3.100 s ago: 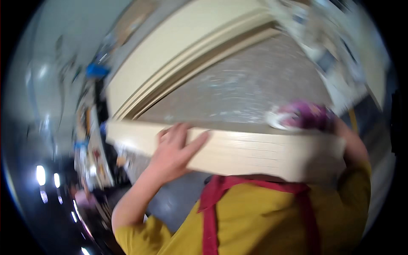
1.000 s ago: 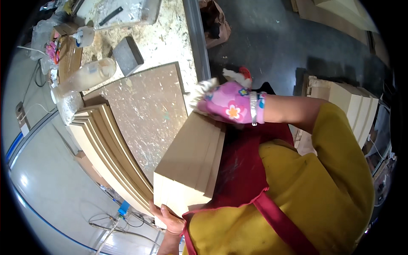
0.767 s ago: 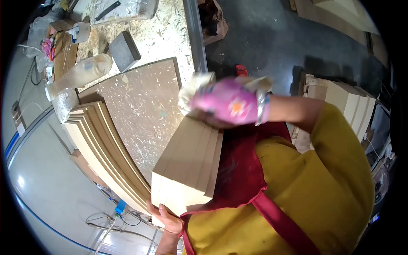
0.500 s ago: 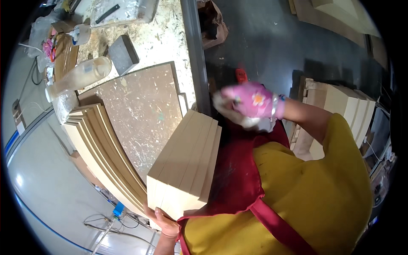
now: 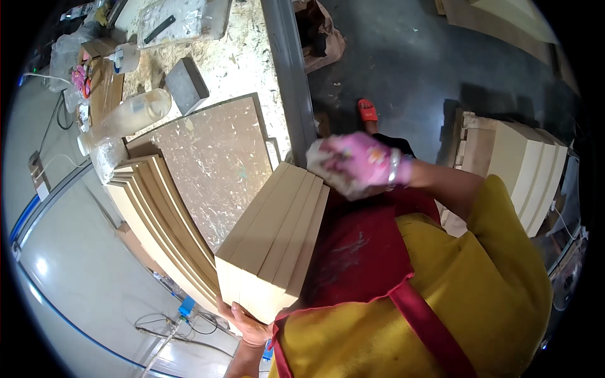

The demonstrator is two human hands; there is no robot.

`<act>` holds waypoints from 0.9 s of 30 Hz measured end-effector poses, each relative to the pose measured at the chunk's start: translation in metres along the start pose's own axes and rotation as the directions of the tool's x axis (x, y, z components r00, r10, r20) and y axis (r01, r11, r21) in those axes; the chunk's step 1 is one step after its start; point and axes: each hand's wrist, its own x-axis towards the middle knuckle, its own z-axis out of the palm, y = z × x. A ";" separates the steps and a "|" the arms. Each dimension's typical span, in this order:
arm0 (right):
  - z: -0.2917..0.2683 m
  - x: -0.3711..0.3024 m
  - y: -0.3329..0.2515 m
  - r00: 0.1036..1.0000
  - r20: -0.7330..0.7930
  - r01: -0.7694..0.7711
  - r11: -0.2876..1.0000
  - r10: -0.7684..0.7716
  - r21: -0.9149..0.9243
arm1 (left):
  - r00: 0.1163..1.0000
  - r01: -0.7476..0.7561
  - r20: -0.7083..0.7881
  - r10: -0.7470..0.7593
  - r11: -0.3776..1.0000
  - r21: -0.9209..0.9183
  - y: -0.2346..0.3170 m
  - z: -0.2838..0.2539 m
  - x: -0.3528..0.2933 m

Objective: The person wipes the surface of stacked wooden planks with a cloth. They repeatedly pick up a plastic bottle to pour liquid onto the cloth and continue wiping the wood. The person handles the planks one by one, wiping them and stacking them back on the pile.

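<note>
Several pale wooden boards [image 5: 277,239] stand pressed together as a block at the table's near edge, against the red apron. My bare left hand [image 5: 252,331] grips the block's lower end, thumb along the end face; its other fingers are partly hidden behind the corner. My right hand [image 5: 362,160], in a pink flowered glove, is closed round a crumpled whitish cloth [image 5: 331,167]. The cloth is at the block's far end, close to the boards' top edges; whether it touches them I cannot tell. Motion blurs the glove and cloth.
Left of the block lies a stack of curved boards [image 5: 167,230] beside a brown, paint-flecked panel [image 5: 208,170]. A grey block [image 5: 187,86], a cloudy plastic bottle [image 5: 135,113] and a black-handled tool [image 5: 159,29] lie beyond. More boards [image 5: 523,170] are stacked at right, near a red slipper [image 5: 367,110].
My right hand with the cloth has moved left and slightly down, toward the boards' far end. The view has shifted a little, and the red slipper shows more fully. My left hand keeps its hold.
</note>
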 end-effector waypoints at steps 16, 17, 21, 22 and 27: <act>0.002 0.034 -0.073 0.988 0.089 0.130 0.990 -0.124 -0.061 | 0.996 -0.072 -0.045 0.071 0.997 -0.021 -0.009 0.000 -0.009; 0.005 0.034 -0.055 0.992 0.091 0.091 0.995 -0.093 0.029 | 0.996 -0.074 -0.048 0.072 0.997 -0.033 -0.008 -0.001 -0.007; 0.006 0.030 -0.052 0.990 0.097 0.095 0.994 -0.099 0.046 | 0.993 -0.093 -0.076 0.092 0.996 -0.011 -0.009 0.005 -0.001; 0.004 0.032 -0.067 0.985 0.145 0.092 0.996 -0.093 0.011 | 0.993 -0.086 -0.075 0.086 0.996 -0.007 -0.008 0.005 -0.004; -0.003 0.044 -0.034 0.982 0.187 0.039 0.983 -0.005 -0.178 | 0.995 -0.078 -0.061 0.074 0.995 -0.056 -0.003 0.003 0.004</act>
